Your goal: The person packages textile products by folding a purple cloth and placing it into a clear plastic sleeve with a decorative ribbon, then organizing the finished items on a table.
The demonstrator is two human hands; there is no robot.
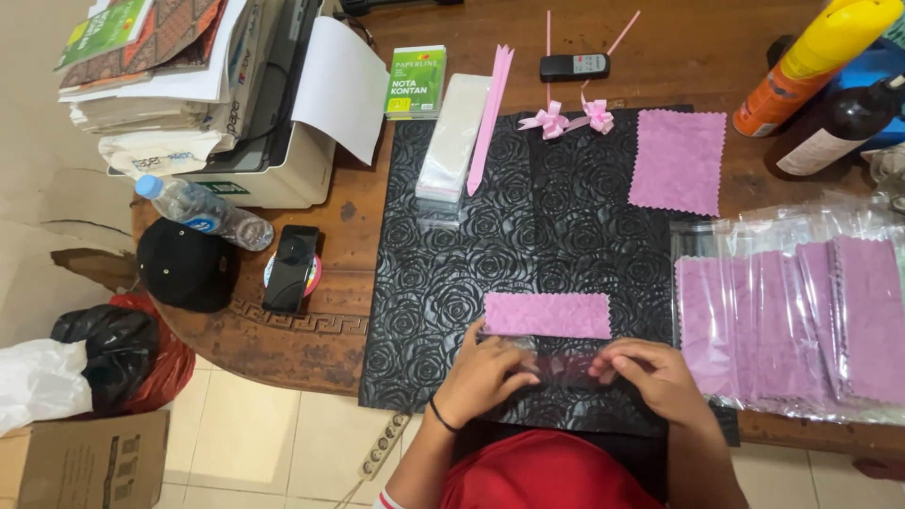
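A folded pink cloth (pixel 547 315) lies on the black rose-embossed mat (pixel 471 236) near its front edge. Just below it, a clear plastic sleeve (pixel 558 364) is pinched between my left hand (pixel 485 375) and my right hand (pixel 650 375), one hand at each end. Both hands rest low on the mat, fingers curled on the sleeve. The cloth touches the sleeve's upper edge.
A flat pink cloth (pixel 679 160), two pink ribbon bows (pixel 570 118), pink strips (pixel 490 108) and a stack of clear sleeves (pixel 452 137) lie at the mat's back. Bagged pink cloths (pixel 811 320) sit right. A printer (pixel 273 141), water bottle (pixel 203 212), phone (pixel 290 267), black cap (pixel 187 264), spray can (pixel 815 61) and dark bottle (pixel 834 127) stand around.
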